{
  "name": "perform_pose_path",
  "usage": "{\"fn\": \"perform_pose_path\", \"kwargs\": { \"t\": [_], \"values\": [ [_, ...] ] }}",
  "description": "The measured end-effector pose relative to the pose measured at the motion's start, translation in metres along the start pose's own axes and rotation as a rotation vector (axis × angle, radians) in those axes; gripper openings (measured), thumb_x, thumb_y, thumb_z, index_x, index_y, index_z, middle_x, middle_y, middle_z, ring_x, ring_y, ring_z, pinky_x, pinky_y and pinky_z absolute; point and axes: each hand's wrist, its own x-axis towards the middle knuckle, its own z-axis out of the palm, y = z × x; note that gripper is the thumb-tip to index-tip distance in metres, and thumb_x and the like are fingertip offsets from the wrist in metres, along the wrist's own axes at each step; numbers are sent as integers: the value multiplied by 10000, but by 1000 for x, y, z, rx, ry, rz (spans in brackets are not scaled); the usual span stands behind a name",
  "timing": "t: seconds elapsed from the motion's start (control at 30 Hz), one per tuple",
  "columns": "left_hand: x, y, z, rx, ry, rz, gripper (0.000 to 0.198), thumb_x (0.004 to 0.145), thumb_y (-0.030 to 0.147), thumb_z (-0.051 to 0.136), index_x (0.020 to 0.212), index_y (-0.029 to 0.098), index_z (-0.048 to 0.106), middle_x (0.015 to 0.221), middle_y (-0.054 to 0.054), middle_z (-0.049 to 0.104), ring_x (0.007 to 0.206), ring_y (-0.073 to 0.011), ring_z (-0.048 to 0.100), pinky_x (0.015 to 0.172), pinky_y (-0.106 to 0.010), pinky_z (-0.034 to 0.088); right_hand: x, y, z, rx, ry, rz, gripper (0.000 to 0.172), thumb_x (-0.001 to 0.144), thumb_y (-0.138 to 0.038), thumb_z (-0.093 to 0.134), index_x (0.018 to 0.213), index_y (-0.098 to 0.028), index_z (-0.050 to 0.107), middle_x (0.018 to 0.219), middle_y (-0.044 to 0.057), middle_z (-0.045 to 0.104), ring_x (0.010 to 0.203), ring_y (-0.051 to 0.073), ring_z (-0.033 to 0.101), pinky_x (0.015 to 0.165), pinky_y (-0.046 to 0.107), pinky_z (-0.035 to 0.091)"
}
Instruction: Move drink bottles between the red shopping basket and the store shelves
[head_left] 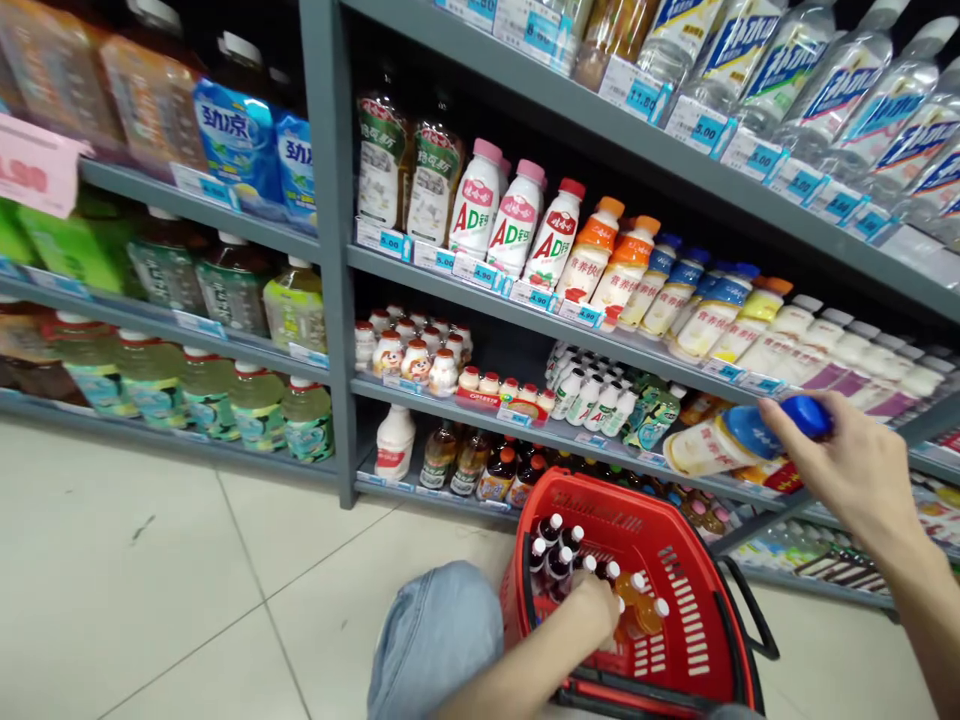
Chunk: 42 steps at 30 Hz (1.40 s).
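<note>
My right hand (859,465) grips a milk drink bottle (709,443) near its blue cap. The bottle is tilted almost flat in front of the shelves, its white and yellow base pointing left. My left hand (592,608) reaches down into a red shopping basket (694,570), its fingers curled among small bottles and mostly hidden. Around it stand dark bottles (559,562) with white caps and, to its right, orange drink bottles (641,610) with white caps. What the left fingers hold cannot be made out.
A grey shelf rack (330,250) holds rows of drinks, including AD milk bottles (517,218) and blue-capped bottles (716,310). Clear bottles (847,75) line the upper right shelf. My knee (439,640) is left of the basket on the tiled floor (187,580). A black handle (754,610) juts rightward.
</note>
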Motion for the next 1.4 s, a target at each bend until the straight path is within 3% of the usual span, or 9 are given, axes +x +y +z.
{"fn": "perform_pose_path", "kwargs": {
  "t": [0.1, 0.27, 0.43, 0.7, 0.83, 1.0, 1.17, 1.4],
  "values": [
    [-1, 0, -1, 61, -84, -9, 651, 645, 300, 883, 1264, 217, 701, 1251, -213, 708, 1141, -438, 673, 918, -609, 547, 11, -4, -3, -21, 27, -14, 558, 767, -814, 434, 907, -293, 578, 810, 144, 710, 801, 396, 694, 756, 493, 507],
    [-7, 3, -8, 133, -137, 25, 688, 732, 321, 822, 1375, 191, 616, 1349, -232, 646, 1205, -410, 645, 942, -550, 548, 32, -13, -5, -12, 117, -95, 620, 816, -791, 425, 1015, -248, 648, 967, 169, 737, 891, 364, 697, 795, 459, 501],
    [-2, 1, -1, 108, -102, 13, 675, 707, 336, 841, 1327, 147, 655, 1285, -255, 676, 1153, -434, 665, 926, -576, 554, 61, -19, -5, -43, 241, -156, 754, 847, -836, 364, 1118, -203, 673, 1008, 209, 717, 914, 360, 669, 805, 471, 480],
    [-6, -2, -5, 143, -138, 1, 697, 748, 417, 803, 1366, 151, 621, 1315, -246, 662, 1172, -411, 664, 906, -545, 572, 99, -45, -2, -22, 408, -194, 531, 950, -539, 560, 1244, -102, 626, 1222, 206, 652, 1158, 293, 612, 986, 387, 425],
    [-8, -3, -9, 125, -99, 19, 653, 727, 412, 820, 1321, 192, 662, 1288, -228, 683, 1174, -409, 666, 920, -536, 568, 116, -58, 4, -17, 381, -209, 521, 948, -500, 607, 1270, -91, 584, 1257, 198, 620, 1152, 262, 591, 953, 352, 406],
    [-12, 0, -14, 155, -116, 34, 648, 774, 447, 776, 1356, 202, 632, 1294, -213, 686, 1176, -388, 670, 929, -520, 567, 137, -64, 19, 29, 203, -227, 510, 1000, -509, 529, 1273, -78, 537, 1268, 198, 602, 1157, 227, 554, 983, 346, 365],
    [-21, 2, -18, 235, -131, 30, 697, 832, 490, 720, 1400, 109, 585, 1280, -261, 676, 1185, -369, 668, 961, -470, 560, 157, -64, 40, 129, 64, -217, 536, 971, -515, 553, 1208, -34, 557, 1199, 204, 631, 1133, 255, 565, 999, 411, 376],
    [-25, 0, -17, 215, -110, 41, 658, 822, 442, 738, 1403, 171, 590, 1342, -231, 652, 1231, -383, 637, 981, -512, 535, 201, -53, 65, 329, 128, -237, 519, 851, -515, 682, 1186, -131, 582, 1187, 159, 633, 1209, 352, 545, 1064, 547, 385]
  ]
}}
